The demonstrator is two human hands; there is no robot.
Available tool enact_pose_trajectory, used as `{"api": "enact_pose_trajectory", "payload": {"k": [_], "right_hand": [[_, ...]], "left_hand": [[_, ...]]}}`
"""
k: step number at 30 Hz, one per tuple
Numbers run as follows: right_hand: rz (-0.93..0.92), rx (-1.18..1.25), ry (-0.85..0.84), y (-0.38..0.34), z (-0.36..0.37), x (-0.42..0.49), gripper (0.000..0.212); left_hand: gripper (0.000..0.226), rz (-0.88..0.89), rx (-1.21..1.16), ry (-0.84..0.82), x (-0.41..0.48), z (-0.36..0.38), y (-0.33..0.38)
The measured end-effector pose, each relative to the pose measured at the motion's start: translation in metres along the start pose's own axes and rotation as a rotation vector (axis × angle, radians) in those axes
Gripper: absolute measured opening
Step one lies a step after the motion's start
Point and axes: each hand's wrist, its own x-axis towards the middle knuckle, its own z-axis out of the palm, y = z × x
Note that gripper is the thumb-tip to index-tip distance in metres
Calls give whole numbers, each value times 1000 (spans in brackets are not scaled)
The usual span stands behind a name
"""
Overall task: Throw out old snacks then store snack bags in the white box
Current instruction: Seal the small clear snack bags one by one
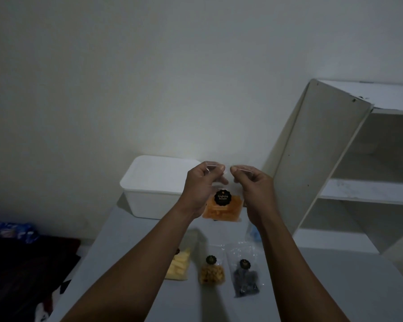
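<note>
Orange bag [222, 209], head view: it hung upright in the air between the two hands, above the far part of the table [312, 287]. It was a clear pouch with orange sticks filling its lower half and a round black label on its front.

Left hand [199, 189]: thumb and fingers were curled and pinched the bag's clear top edge at the bag's 11 o'clock.

Right hand [256, 194]: thumb and fingers were curled and pinched the same top edge at the bag's 1 o'clock. The two thumbs were close together but did not touch.

White box [154, 182]: it stood on the table at 9 o'clock of the orange bag, near the wall, with its lid on. The left hand partly covered its right end.

At 6 o'clock of the orange bag, three more pouches lay flat on the table in a row between the forearms:
- yellow bag [178, 267], at the 9 o'clock end, partly under the left forearm;
- tan bag [212, 271], in the middle;
- dark bag [246, 277], at the 3 o'clock end.

Shelf [323, 147]: a white open unit stood at 3 o'clock of the hands.

A blue item [254, 233] showed beside the right forearm; its kind could not be told.
</note>
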Motion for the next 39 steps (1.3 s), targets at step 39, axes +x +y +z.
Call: {"api": "enact_pose_trajectory", "payload": {"k": [39], "right_hand": [[39,22,-4,-5,26,-9,6]], "left_hand": [[16,100,127,51,-7,-17,10]]}}
